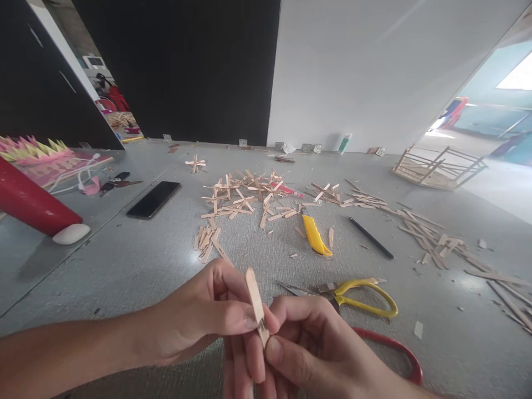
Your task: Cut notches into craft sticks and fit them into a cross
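Observation:
A short wooden craft stick (255, 296) with a rounded top and a notch near its lower part stands nearly upright between my hands. My left hand (208, 316) pinches it from the left, thumb beside the notch. At its lower end, the thumb and fingers of my right hand (316, 338) close on the wood. Behind the right hand lies a tool with yellow handle loops (366, 299) and dark pointed metal parts, partly covered by that hand. A red handle (415, 360) sticks out from behind my right wrist; the rest of it is hidden.
Beyond my hands lie piled craft sticks (245, 194), a yellow utility knife (316, 235) and a black pen-like rod (369, 237). A phone (154, 199) and red cylinder (37, 197) are leftward. Longer strips (428, 235) and a small stick frame (438, 169) lie rightward.

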The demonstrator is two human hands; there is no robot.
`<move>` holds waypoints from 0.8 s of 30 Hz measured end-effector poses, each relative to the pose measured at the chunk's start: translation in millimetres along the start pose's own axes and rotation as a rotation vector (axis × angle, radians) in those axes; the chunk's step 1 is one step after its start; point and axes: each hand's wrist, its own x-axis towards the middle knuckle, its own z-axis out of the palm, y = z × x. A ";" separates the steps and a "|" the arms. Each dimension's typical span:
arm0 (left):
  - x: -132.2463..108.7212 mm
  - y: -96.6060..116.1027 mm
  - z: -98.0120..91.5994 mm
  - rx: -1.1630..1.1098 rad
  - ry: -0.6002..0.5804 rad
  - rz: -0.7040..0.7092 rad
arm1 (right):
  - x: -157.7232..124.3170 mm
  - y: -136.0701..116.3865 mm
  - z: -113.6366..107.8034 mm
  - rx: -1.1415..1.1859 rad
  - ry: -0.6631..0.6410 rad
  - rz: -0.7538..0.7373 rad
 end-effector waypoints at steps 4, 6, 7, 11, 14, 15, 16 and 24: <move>2.5 -3.7 -2.1 -0.038 0.017 0.041 | -0.4 1.4 1.2 -0.004 0.032 -0.022; 2.9 -5.8 -3.2 -0.045 0.031 0.039 | -1.0 3.3 -0.5 -0.032 0.034 -0.030; 2.8 -6.7 -3.4 -0.044 0.038 0.033 | -1.1 4.4 -1.8 -0.040 0.017 -0.031; 1.8 -8.3 -2.4 -0.041 0.049 0.020 | 0.2 7.4 -5.9 -0.027 -0.097 -0.044; 1.1 -7.2 -0.7 -0.044 0.050 0.027 | 0.2 6.1 -3.2 -0.066 -0.010 -0.031; 0.9 -6.5 -0.2 -0.049 0.052 0.027 | -0.2 5.0 -1.6 -0.078 0.027 -0.024; 0.8 -5.7 0.1 -0.054 0.059 0.026 | -0.7 3.8 -0.1 -0.085 0.055 -0.023; 1.9 -3.1 -1.0 -0.087 0.076 0.044 | -3.4 -12.2 2.7 -0.249 0.098 0.067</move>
